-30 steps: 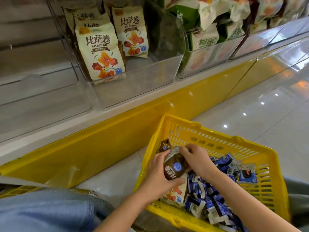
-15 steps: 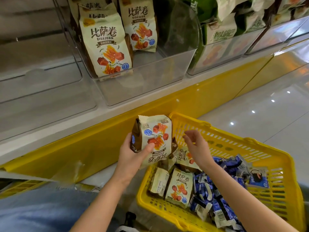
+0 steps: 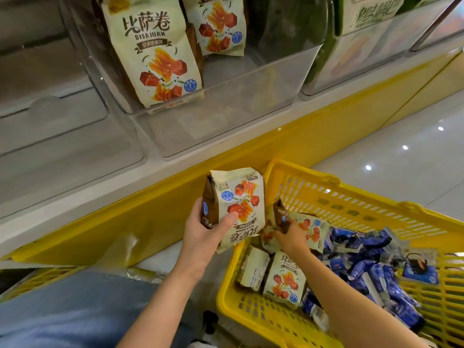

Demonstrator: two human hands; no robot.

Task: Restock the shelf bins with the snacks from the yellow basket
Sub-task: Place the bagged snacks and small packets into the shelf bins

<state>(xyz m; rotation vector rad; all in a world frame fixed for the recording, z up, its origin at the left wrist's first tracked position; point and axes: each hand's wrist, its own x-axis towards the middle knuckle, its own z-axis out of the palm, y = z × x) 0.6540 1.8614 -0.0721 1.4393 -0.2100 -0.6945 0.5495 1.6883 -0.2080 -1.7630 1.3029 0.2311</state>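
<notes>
My left hand [image 3: 204, 228] holds a cream and brown pizza-roll snack bag [image 3: 238, 202] upside down, just left of the yellow basket [image 3: 351, 197]. Inside the basket, my right hand [image 3: 291, 234] grips a second bag [image 3: 308, 224] of the same kind. Two more such bags [image 3: 285, 278] lie flat at the basket's near left, beside a heap of small blue packets [image 3: 371, 270]. Above, a clear shelf bin [image 3: 226, 126] has matching bags [image 3: 153, 51] standing at its left and room at its right.
An empty clear bin [image 3: 62, 136] sits left of the stocked one. A bin with green packages [image 3: 356, 46] is on the right. The yellow shelf base [image 3: 150, 212] runs under the bins. My denim-clad knee [image 3: 70, 310] is at the lower left. Glossy floor [image 3: 401, 146] lies beyond the basket.
My left hand lifted one bag out of the basket and holds it up. My right hand went from open above the basket down onto another bag.
</notes>
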